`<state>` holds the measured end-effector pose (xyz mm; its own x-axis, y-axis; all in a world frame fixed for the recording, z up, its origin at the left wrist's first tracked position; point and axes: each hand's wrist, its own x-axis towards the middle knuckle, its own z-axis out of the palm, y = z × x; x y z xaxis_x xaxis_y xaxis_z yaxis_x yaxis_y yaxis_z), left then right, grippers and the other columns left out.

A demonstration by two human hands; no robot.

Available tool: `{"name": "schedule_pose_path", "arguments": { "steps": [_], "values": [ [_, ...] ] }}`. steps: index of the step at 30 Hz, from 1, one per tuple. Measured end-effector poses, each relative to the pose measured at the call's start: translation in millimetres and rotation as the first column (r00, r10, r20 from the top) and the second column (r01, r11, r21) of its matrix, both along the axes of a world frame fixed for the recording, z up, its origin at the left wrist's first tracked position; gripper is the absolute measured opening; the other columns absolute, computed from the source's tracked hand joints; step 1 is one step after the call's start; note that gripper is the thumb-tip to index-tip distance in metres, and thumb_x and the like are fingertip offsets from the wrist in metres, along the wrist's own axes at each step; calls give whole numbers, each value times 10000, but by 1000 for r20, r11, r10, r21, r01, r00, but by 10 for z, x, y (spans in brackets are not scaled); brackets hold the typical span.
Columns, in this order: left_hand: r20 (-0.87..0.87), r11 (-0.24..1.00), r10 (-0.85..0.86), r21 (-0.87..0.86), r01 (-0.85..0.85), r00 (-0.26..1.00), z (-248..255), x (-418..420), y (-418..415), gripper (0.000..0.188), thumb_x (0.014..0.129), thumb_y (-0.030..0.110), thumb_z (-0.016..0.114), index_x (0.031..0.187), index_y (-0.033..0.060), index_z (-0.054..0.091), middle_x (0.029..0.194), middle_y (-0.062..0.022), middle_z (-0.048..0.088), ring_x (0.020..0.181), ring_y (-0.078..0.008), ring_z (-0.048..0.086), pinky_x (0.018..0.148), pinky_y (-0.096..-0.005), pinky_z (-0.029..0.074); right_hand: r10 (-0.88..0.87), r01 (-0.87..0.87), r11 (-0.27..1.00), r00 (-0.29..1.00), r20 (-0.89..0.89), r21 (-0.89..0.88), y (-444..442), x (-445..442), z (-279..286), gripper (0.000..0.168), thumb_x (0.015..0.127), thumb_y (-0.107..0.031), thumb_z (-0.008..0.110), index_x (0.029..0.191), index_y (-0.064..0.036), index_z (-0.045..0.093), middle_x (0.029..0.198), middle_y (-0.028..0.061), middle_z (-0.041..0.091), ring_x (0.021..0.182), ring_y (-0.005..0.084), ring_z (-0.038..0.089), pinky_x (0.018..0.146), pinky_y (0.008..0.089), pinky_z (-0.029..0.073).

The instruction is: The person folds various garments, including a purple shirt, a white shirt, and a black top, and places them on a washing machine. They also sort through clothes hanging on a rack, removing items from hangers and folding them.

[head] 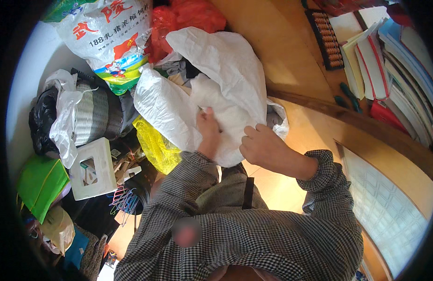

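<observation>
A white woven sack (234,66) stands before me with its mouth spread wide. Soft white fabric (213,95) fills much of the opening, and grey and dark cloth (179,72) shows at its far side. My left hand (208,128) is inside the mouth at the left, against the white fabric. Its fingers are partly hidden, so I cannot tell what they hold. At the near right of the opening, the curled fingers of my right hand (260,147) grip the sack's edge.
A printed feed sack (111,42) and a red plastic bag (188,21) stand beyond. On the left are a wicker basket (91,112), a yellow bag (155,144) and a white foam frame (74,175). A wooden desk (286,42) with an abacus (325,38) and books (373,66) borders the right.
</observation>
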<state>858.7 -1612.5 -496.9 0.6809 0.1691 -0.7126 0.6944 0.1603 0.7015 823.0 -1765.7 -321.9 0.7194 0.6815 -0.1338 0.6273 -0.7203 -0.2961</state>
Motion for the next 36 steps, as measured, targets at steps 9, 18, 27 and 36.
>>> {"name": "schedule_pose_path", "arguments": {
  "steps": [9, 18, 27, 36],
  "values": [
    [-141, 971, -69, -235, 35, 988, -407, -844, 81, 164, 843, 73, 599, 960, 40, 490, 836, -60, 555, 776, -151, 559, 782, -309, 505, 19, -27, 997, 994, -107, -71, -28, -172, -382, 76, 632, -147, 599, 605, -101, 546, 620, 23, 498, 742, 196, 496, 585, 320, 366],
    [-82, -304, -948, 520, 799, -307, -91, -170, 523, 504, 856, 505, 474, 738, 50, 658, 714, -142, 631, 753, -316, 614, 791, -401, 447, -185, 126, 967, 945, -269, -222, -33, 20, -348, 405, 623, -249, 715, 942, -27, 602, 857, 116, 577, 836, 275, 538, 664, 359, 435],
    [54, -239, -942, 585, 775, -331, 742, 354, 1036, 520, 793, 532, 538, 611, 47, 579, 611, -120, 578, 664, -320, 578, 679, -399, 433, -662, 717, 687, 685, -303, 121, 556, 614, -1624, 946, 704, -337, 735, 1382, 17, 177, 1343, 297, 342, 1217, 380, 406, 985, 338, 361],
    [569, 380, -794, 740, 555, -215, 1275, 360, 862, 355, 624, 294, 739, 547, 105, 449, 541, -13, 438, 545, -193, 497, 579, -314, 408, -35, 210, 955, 779, -626, 208, 65, 912, -1315, 303, 750, -141, 630, 1051, -101, 639, 966, 66, 650, 929, 215, 596, 794, 334, 442]
  ]
}}
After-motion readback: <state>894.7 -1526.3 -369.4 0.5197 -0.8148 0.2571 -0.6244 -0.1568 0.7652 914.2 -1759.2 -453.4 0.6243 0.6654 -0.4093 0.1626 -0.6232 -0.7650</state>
